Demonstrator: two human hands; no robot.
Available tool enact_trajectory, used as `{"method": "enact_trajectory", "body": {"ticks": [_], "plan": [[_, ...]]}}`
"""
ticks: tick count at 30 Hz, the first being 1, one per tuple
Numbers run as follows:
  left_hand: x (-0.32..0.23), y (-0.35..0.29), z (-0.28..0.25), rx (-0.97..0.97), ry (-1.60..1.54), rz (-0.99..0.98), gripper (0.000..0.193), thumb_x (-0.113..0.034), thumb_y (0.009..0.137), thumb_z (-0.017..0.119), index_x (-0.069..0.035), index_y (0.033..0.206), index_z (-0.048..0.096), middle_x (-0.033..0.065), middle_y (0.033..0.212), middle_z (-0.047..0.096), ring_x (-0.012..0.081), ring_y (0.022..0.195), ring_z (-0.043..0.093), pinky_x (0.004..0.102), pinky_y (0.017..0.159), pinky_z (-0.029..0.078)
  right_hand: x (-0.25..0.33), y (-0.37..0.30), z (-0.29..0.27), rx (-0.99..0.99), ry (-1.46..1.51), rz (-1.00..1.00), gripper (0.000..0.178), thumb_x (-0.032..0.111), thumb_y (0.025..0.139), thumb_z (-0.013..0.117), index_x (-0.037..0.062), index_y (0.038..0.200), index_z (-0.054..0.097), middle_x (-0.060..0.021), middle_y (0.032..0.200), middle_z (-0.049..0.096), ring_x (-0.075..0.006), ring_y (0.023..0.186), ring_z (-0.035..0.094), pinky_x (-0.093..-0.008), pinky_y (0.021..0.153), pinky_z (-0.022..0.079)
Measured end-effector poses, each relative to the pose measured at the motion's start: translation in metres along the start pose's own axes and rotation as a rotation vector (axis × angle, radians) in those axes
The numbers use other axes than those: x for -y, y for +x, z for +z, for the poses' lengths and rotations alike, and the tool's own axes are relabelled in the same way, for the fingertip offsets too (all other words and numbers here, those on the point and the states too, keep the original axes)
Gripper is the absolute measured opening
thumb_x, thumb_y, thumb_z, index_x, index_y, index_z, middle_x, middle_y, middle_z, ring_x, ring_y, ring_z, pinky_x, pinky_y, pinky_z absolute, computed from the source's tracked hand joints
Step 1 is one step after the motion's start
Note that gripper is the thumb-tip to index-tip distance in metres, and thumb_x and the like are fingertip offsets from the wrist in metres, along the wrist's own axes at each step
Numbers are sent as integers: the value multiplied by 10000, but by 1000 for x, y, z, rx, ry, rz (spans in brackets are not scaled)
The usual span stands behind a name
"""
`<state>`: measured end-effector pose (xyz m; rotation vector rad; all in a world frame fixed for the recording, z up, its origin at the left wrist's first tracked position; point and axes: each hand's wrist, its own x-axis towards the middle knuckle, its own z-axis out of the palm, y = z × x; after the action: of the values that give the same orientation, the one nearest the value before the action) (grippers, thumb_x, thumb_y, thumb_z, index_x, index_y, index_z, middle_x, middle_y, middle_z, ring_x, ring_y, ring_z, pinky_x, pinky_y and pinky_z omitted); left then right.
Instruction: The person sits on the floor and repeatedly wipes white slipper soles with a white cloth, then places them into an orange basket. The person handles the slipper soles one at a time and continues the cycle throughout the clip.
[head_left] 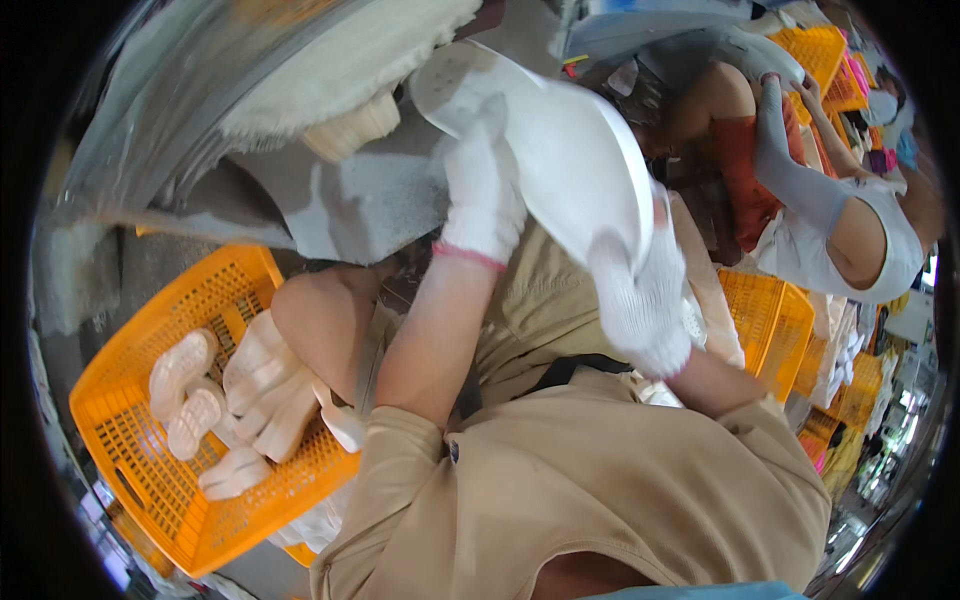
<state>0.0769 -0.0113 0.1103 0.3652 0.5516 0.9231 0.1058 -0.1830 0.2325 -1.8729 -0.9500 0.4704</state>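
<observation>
Both of my hands wear white knitted gloves and hold a long white shoe sole (575, 150), tilted over my lap. My left hand (484, 195) is closed on its near-left edge, toward the narrower end. On the right, my right hand (640, 290) grips the wide, rounded end, with the fingers partly hidden behind it. The sole's far-left end sits beside a fluffy white buffing wheel (340, 75); I cannot tell whether they touch. Under the wheel is a pale tan block (352, 126).
A grey dusty machine housing (150, 130) surrounds the wheel. At my left stands an orange basket (140, 485) holding several cream soles (265, 385). Another orange basket (765, 320) is at my right. A co-worker (850, 230) sits close by at the far right.
</observation>
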Motion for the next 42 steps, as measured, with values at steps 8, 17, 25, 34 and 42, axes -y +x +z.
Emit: {"method": "enact_trajectory", "body": {"ticks": [8, 17, 25, 34, 42], "plan": [[-104, 73, -92, -109, 936, -95, 593, -412, 1008, 616, 9, 1422, 561, 154, 1392, 626, 278, 1252, 602, 440, 1047, 496, -19, 139, 56, -31, -50, -271, 322, 241, 899, 555, -25, 1039, 671, -274, 928, 694, -476, 867, 676, -549, 823, 537], [-146, -48, -80, 187, 1474, 304, 642, -262, 942, 765, 92, 1425, 534, 148, 1121, 733, 209, 1032, 673, 332, 953, 520, -38, 200, 92, 121, -268, -80, 435, 389, 920, 574, 20, 1056, 757, -284, 1021, 727, -472, 1017, 688, -506, 944, 541], [-58, -43, -54, -53, 832, -28, 437, -111, 907, 785, 30, 1294, 641, 77, 1152, 723, 152, 1020, 664, 324, 916, 531, -32, 169, 79, 193, -196, -33, 490, 407, 870, 665, -2, 1130, 737, -268, 1056, 738, -435, 1042, 707, -463, 944, 547], [-7, 46, 6, -104, 348, 102, 397, -258, 968, 710, 36, 1232, 660, 72, 1139, 707, 185, 988, 651, 334, 881, 529, -7, 110, 38, -147, -101, -133, 454, 283, 867, 717, -16, 1206, 677, -203, 1042, 710, -322, 1002, 708, -385, 899, 540], [-132, 9, -90, -38, 1953, 234, 606, -470, 1003, 656, 40, 1330, 633, 269, 1344, 642, 412, 1251, 604, 427, 1087, 450, -14, 193, 81, 198, 41, 226, 393, 317, 913, 646, -52, 1038, 698, -197, 839, 725, -333, 864, 732, -408, 754, 559]]}}
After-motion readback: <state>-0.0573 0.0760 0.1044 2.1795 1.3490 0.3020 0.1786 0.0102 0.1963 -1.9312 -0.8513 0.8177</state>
